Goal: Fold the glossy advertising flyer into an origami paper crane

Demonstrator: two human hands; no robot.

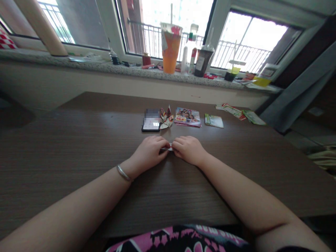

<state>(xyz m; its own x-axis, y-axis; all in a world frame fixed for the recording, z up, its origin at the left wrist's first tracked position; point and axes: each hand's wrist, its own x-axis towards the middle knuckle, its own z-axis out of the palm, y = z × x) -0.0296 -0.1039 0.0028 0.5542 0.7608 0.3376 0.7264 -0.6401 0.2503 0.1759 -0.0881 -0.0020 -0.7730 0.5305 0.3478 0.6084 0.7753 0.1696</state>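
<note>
Both hands meet over the middle of the brown table [65, 157]. My left hand [151, 150], with a silver bangle at its wrist, has its fingers closed on a small piece of paper [170, 148]. From the other side my right hand [190, 150] pinches the same paper. Most of the paper is hidden under the fingers; only a pale sliver shows between them. Just beyond the hands lie a phone [151, 122] with a lit screen and a folded paper figure [166, 119] with pointed tips, close beside it.
Right of the figure lie a stack of printed flyers [187, 117] and a smaller stack of cards [214, 120]. Paper strips [233, 111] and a green packet [253, 117] are at the far right. Along the windowsill [105, 66] stand an orange drink cup [170, 49], a dark cup [203, 61] and bottles.
</note>
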